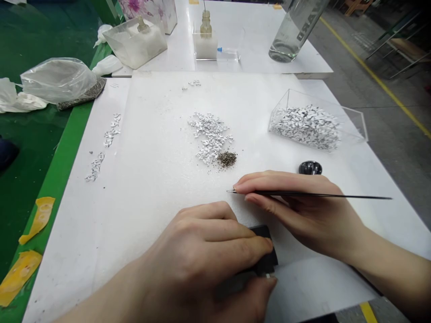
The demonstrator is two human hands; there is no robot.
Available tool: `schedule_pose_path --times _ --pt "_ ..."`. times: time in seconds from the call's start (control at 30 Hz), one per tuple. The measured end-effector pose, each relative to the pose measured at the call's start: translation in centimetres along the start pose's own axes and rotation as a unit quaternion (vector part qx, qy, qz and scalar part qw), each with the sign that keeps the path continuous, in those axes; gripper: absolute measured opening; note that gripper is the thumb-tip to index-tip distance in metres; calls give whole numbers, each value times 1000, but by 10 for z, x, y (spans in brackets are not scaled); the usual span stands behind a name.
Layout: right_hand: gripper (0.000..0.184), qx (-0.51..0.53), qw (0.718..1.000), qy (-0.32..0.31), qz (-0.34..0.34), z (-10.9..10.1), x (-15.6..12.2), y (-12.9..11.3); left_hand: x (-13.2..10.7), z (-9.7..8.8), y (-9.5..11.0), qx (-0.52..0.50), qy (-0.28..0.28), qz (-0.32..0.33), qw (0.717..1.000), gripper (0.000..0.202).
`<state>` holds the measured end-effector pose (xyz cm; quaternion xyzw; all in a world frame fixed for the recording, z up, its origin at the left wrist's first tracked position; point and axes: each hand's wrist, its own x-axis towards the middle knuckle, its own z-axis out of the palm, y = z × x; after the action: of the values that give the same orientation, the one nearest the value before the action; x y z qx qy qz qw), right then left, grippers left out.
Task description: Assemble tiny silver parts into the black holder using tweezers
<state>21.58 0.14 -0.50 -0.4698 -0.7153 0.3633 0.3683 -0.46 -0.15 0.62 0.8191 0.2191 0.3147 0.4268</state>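
Note:
My left hand (208,251) is closed around a small black block-like piece (266,260), mostly covered by the fingers. A tiny pale bit shows at the block's lower edge, by the thumb tip. In my right hand (303,206) a thin black pair of tweezers (336,195) lies almost level, its fine tip pointing left. I cannot make out anything in the tip. Beyond the hands, a loose pile of small white curved parts (210,134) rests on the white sheet (158,179). A heap of tiny brassy bits (227,159) touches the pile's near end.
A clear tray (350,119) of white parts stands at right, near a round black knob-like object (310,168). More white parts (96,167) lie at left. Behind are a bottle in a clear holder (206,27), a tilted water bottle (286,45) and a translucent container (134,45).

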Motion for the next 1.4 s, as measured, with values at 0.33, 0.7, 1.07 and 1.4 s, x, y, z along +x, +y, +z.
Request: schedule_pose_path --times 0.33,0.7,1.07,1.4 --pt "11 92 994 48 21 -15 -1 -7 4 0 3 34 83 -3 996 30" --pt "20 157 977 -124 -77 -35 -6 -5 5 -1 -1 18 91 -26 995 26" --pt "13 141 970 -129 -147 -31 -2 -3 5 -2 -3 26 80 -26 996 19" --pt "10 149 966 -130 -165 -29 -1 -1 6 -1 -4 18 83 -33 996 18"
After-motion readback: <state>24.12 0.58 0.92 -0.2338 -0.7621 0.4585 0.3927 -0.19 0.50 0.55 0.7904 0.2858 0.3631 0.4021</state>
